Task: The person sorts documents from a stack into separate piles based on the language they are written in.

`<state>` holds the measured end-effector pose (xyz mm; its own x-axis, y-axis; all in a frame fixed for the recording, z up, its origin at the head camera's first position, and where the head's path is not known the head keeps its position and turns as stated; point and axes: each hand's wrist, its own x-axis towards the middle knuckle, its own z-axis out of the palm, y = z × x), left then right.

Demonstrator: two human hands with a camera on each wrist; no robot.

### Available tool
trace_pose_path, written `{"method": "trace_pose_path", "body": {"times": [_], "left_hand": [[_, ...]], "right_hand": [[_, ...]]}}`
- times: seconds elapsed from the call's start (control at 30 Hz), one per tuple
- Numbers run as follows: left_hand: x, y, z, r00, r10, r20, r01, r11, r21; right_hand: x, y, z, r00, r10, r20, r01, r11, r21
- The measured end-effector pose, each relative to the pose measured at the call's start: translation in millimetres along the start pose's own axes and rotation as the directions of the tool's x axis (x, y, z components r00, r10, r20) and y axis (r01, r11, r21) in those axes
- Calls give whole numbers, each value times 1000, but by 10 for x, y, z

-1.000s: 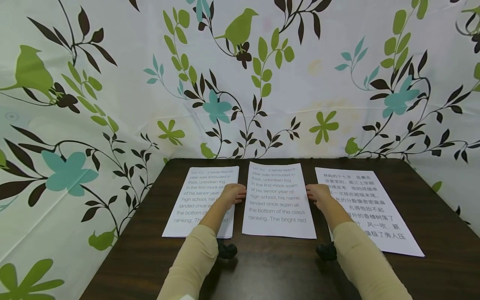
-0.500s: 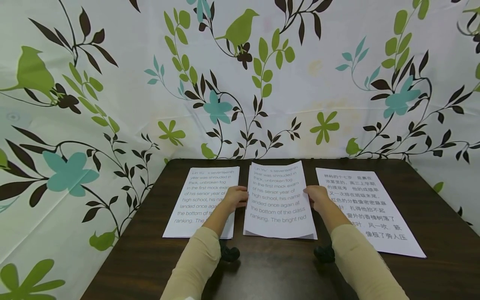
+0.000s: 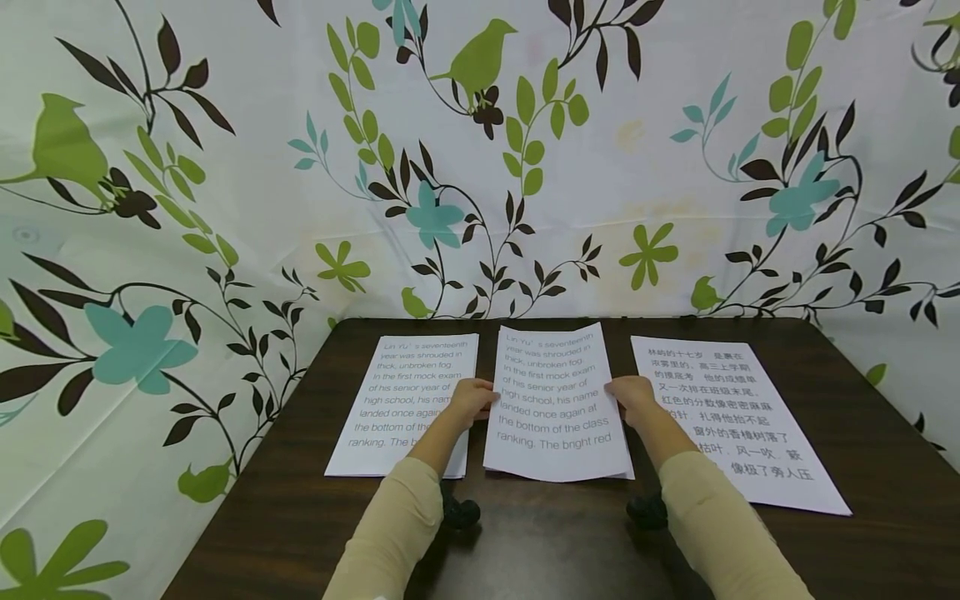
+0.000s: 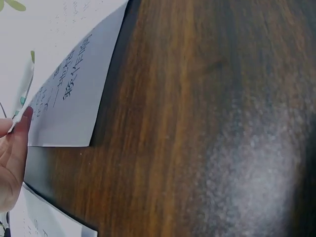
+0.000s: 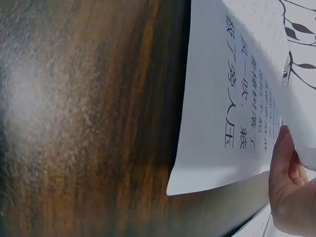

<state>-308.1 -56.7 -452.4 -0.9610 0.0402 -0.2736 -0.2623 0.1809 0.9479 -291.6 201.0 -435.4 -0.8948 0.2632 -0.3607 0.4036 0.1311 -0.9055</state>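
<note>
In the head view, a printed sheet of paper (image 3: 555, 400) with English text occupies the middle of the table. My left hand (image 3: 471, 402) pinches its left edge; my right hand (image 3: 632, 400) pinches the right edge. The sheet bows, raised off another sheet with Chinese text (image 4: 74, 94), which shows beneath it in both wrist views. In the right wrist view the thumb and fingers (image 5: 280, 158) are at the lifted sheet's edge, above the Chinese sheet's corner.
To the left lies a stack of English-text paper (image 3: 382, 408), partly behind the left arm. A Chinese-text sheet (image 3: 750, 433) lies slanted at right, partly behind the right hand. The dark wooden table (image 3: 540, 558) meets a patterned cloth (image 3: 555, 250) at its back edge.
The middle English sheet has gone from lying flat to bowed and lifted. Both hands have drawn slightly toward the near side, and the right one has moved slightly inward.
</note>
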Motion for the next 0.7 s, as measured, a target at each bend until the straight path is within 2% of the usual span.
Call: {"method": "trace_pose_path", "body": {"times": [0.2,0.43,0.7], "left_hand": [[-13,30,-26,1000,-6,-29,7,1000,20],[-31,84,-79,998,-23,-52,24,1000,7],[-1,122,-172,995,-59,-79,57,998,-17]], "right_hand": [[-28,-36,-20,999,35,-29,-36,999,-33],[-56,-96,-17,998,62,-23,-63,998,-30],[-8,-132,55,999,48,-24,-47,998,35]]}}
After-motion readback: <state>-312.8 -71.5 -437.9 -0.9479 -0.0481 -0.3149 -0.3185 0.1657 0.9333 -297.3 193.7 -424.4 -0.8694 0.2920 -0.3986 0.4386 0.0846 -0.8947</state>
